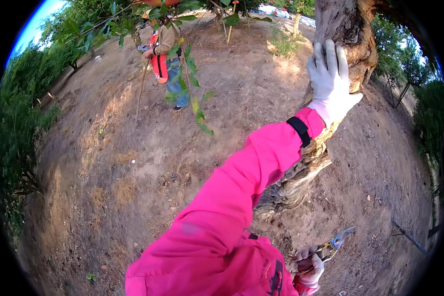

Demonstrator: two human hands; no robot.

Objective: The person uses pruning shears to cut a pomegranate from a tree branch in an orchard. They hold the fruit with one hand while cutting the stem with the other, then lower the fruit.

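My left hand [331, 79], in a pale work glove, lies flat against the trunk of a gnarled tree [336, 22] at the upper right, its fingers stretched upward. It grips nothing. My right hand [310, 264], gloved too, is low in the picture, closed around the handles of a pair of pruning shears [336, 242]. The metal head of the shears points up and to the right, over bare soil. Pink sleeves cover my arms, and a black strap [299, 130] circles the left cuff.
Thin leafy branches [187, 66] hang at the upper left, with part of a reddish fruit [161, 2] at the top edge. Beyond them stands a person [166, 48] in a tan jacket and jeans. A dark bar [409, 236] lies at the lower right. Sloping dry ground surrounds the trunk.
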